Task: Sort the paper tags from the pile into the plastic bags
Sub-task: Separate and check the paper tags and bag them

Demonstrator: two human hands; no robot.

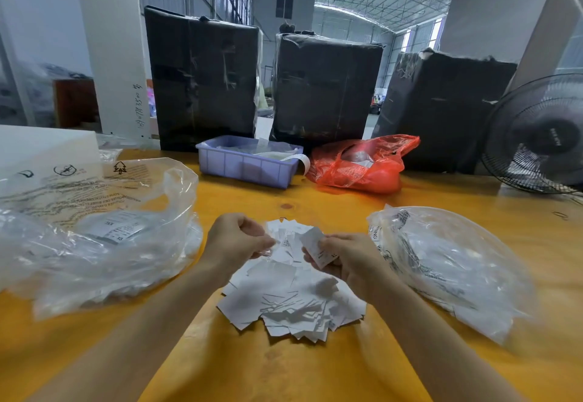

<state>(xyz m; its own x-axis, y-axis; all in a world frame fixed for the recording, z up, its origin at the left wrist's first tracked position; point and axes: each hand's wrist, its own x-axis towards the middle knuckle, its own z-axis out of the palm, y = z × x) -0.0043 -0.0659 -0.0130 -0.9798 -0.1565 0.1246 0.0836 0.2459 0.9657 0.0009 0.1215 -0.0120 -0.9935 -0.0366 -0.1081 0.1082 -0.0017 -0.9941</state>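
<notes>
Hands meet above a pile of white paper tags at the centre of a yellow tabletop. The right hand has its grip pinched on a printed tag, held at twelve o'clock of the pile. The left hand curls its fingers on tags at the pile's eleven o'clock. Clear plastic bags lie at nine o'clock and three o'clock.

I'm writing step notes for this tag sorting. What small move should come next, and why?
Probably carry the tags that the right hand pinches over to the clear bag on the right: that bag lies open beside that hand, while the left hand is picking at the pile.
</notes>
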